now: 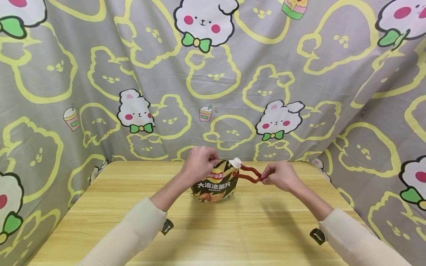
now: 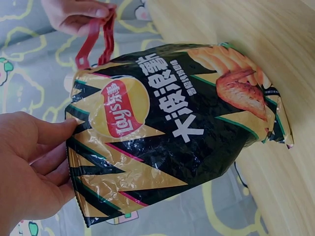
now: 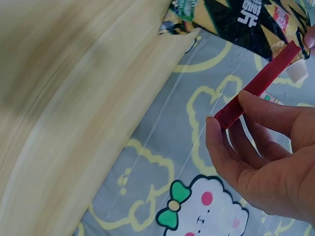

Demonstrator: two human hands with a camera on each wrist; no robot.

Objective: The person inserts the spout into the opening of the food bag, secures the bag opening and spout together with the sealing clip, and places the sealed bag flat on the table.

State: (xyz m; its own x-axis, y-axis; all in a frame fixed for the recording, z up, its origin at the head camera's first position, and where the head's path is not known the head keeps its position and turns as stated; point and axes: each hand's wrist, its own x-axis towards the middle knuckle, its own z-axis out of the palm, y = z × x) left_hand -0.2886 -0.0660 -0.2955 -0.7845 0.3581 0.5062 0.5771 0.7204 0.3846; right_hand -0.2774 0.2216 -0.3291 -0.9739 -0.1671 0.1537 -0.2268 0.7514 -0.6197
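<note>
A black and gold Lay's chip bag stands tilted over the wooden table, its lower edge close to the tabletop. My left hand pinches the bag's top edge between thumb and fingers, as the left wrist view also shows for the bag. On the right, my right hand grips one end of a red bag clip whose two long arms are spread apart. A white spout cap shows by the bag's upper right corner, at the far end of the clip.
The light wood table reaches back to a grey curtain printed with cartoon animals. More curtain hangs on both sides. A dark strap piece shows beside the left sleeve, and another strap piece beside the right.
</note>
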